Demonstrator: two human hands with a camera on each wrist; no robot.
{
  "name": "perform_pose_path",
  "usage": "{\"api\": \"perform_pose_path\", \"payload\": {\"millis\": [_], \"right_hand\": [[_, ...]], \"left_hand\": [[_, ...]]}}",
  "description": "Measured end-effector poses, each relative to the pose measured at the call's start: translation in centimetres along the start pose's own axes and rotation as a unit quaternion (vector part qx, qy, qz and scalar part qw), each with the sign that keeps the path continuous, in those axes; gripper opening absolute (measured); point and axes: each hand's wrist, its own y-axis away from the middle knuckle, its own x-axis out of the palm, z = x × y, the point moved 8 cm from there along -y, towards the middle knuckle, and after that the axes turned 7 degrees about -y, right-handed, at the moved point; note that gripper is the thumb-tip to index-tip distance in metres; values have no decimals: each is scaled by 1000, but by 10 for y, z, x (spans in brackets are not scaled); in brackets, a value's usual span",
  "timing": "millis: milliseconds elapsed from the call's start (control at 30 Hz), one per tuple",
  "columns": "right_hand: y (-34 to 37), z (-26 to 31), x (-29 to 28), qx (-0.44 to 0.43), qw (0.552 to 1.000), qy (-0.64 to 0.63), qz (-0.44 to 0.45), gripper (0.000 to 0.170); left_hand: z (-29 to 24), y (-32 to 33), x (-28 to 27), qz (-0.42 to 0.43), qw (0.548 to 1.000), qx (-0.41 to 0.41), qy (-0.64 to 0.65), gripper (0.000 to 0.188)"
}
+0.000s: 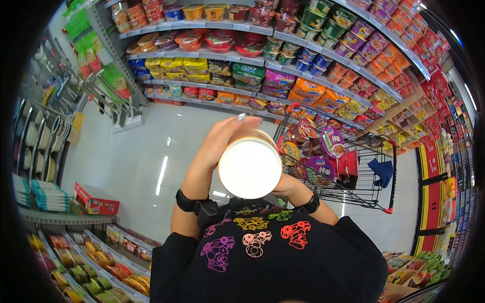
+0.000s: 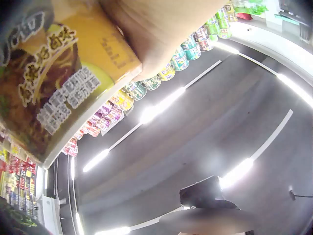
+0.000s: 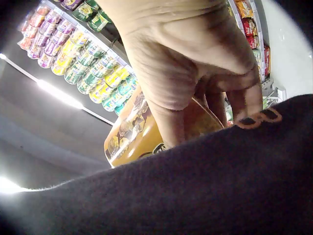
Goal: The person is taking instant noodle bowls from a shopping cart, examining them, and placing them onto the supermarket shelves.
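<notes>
A yellow-orange instant noodle cup (image 2: 73,73) is held up in front of the chest, its plain white round end (image 1: 250,169) turned toward the head camera. My left hand (image 1: 225,141) grips the cup's left and far side, its fingers reaching across behind the rim. On the lower right, my right hand (image 1: 287,185) holds the cup too, mostly hidden behind it in the head view. The right wrist view shows the right hand (image 3: 190,63) with thumb and curled fingers against the cup's printed wall (image 3: 132,132); the dark shirt covers the lower part.
A wire shopping cart (image 1: 364,177) with several noodle cups and packs stands to the right. Shelves of instant noodles (image 1: 202,70) run along the far side. At left are a red box (image 1: 96,199) on a shelf and a rack of hanging goods (image 1: 108,76).
</notes>
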Motion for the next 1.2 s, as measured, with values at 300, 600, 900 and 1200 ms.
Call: {"api": "perform_pose_path", "payload": {"millis": [300, 600, 900, 1200], "right_hand": [[-11, -11, 14, -2, 1000, 10, 0, 61], [-25, -33, 36, 34, 998, 34, 35, 62], [-33, -33, 48, 55, 995, 47, 65, 63], [-37, -13, 36, 57, 994, 47, 76, 63]], "left_hand": [[-10, 22, -17, -51, 995, 51, 70, 35], [4, 57, -39, -110, 992, 45, 51, 35], [-15, 79, -55, -144, 984, 49, 89, 35], [-27, 63, -51, -156, 980, 84, 85, 34]]}}
